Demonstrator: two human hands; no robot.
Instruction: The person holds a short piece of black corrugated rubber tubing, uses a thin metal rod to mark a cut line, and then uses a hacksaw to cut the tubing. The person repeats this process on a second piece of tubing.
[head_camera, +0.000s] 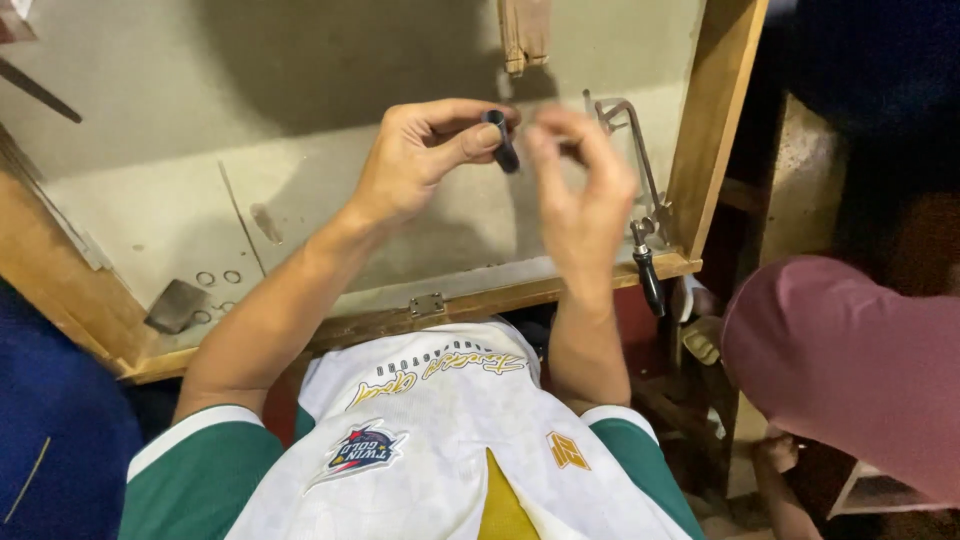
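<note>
Head view: the left hand (415, 160) pinches a small dark ring (500, 140) between thumb and forefinger, holding it up over the grey bench (150, 210). The right hand (578, 190) is blurred just beside it, fingers loosely curled toward the ring; whether they touch it I cannot tell. A jeweller's saw (640, 200) lies at the bench's right edge, and two small loops (218, 278) rest near the left front. This looks like a checking or fitting step. The next move calls for a steady left pinch while the right fingertips close precisely on the ring.
</note>
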